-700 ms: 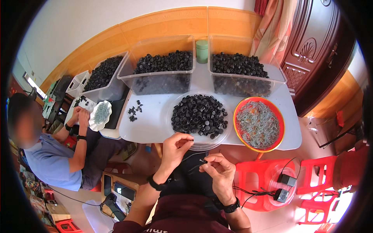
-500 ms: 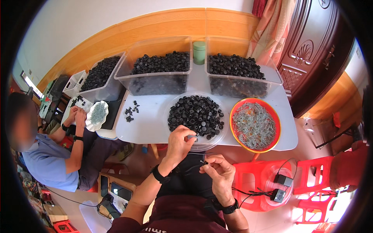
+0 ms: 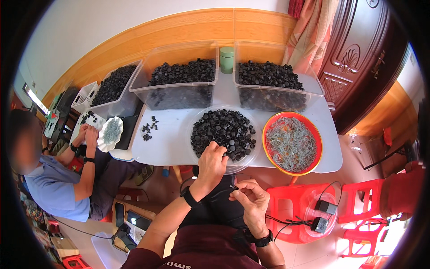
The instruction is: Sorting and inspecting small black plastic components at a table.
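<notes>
A round clear tray [image 3: 258, 147] on the table bears a heap of black plastic caps [image 3: 221, 130]. At its near edge is my left hand [image 3: 212, 167], fingers curled down against the caps; its fingertips are hidden, and so is whatever they hold. Closer to my body, my right hand [image 3: 251, 199] pinches a small black plastic part [image 3: 233, 188] with a thin pale tip between thumb and forefinger. To the right of the tray stands a red basin with a yellow rim [image 3: 319, 154], filled with small thin grey pieces [image 3: 291, 141].
Clear bins of black parts [image 3: 181, 74] line the table's back. Small black pieces [image 3: 147, 132] lie to the left of the tray. At left, a co-worker [image 3: 62, 179] handles something beside a white scalloped dish [image 3: 105, 145]. A red stool [image 3: 286, 201] with power adapters [image 3: 320, 224] stands at right.
My left hand has moved forward and slightly right, up to the caps at the tray's near edge. The right hand keeps its pinch on the small black part, almost unmoved.
</notes>
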Demonstrator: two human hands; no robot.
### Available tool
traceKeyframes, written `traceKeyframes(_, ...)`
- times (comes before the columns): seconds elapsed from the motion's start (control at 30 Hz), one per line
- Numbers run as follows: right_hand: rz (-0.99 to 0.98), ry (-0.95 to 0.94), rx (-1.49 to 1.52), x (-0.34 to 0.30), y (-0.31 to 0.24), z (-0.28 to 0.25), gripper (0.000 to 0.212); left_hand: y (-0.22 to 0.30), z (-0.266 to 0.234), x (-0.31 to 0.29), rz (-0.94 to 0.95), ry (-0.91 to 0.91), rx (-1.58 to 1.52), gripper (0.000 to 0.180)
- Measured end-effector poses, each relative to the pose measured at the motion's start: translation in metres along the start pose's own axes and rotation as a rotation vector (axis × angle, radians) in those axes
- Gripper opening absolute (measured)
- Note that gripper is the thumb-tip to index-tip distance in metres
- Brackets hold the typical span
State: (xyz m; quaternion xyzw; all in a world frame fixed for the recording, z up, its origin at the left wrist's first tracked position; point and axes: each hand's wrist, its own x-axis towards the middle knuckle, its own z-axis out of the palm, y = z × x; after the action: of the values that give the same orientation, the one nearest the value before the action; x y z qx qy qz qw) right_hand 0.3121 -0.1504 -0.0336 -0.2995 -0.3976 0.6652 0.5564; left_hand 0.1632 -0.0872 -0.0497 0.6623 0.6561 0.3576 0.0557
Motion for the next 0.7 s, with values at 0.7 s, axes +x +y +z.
traceKeyframes(0.7, -0.028, -0.069, 0.028, 0.009, -0.001, 0.02, 0.021, -0.002, -0.072, -0.049, -0.488, -0.328, -1.547, 0.021)
